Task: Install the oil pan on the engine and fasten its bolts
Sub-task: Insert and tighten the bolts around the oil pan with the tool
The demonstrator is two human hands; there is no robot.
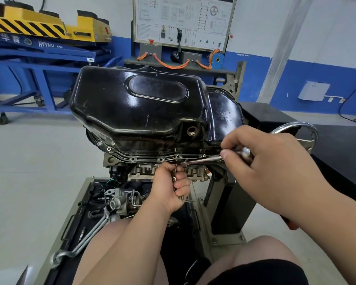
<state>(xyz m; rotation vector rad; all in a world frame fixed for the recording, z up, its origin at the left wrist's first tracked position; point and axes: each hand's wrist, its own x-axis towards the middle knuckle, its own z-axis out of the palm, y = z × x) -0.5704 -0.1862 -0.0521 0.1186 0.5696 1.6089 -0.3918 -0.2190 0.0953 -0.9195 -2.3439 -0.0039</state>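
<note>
- Resting on the engine [144, 171], the black oil pan [136, 108] is seen in the middle of the view, with its bottom turned upward and its rim [148, 158] laid on the block.
- A round threaded hole [192, 131] is seen in the near wall of the pan.
- Along the near rim a row of small holes is seen, and one bolt head [203, 155] is seated at its right part.
- A slim chrome tool [203, 160] is held by the right hand [261, 161], whose fingers and thumb are curled round the handle. The tip of the tool is set against the rim.
- A small bunch of bolts [174, 178] is gripped in the left hand [169, 188], which is closed round them just below the rim, close to the tip of the tool.
- Whether a bolt is already under the tip cannot be told.
- The engine is carried by a grey stand [228, 194]. In the tray [84, 194] at its foot, loose parts and a bent metal pipe [90, 233] are lying.
- Behind the engine a white board [183, 21] with diagrams and orange cables is placed, and a blue lift [39, 56] is seen at the left.
</note>
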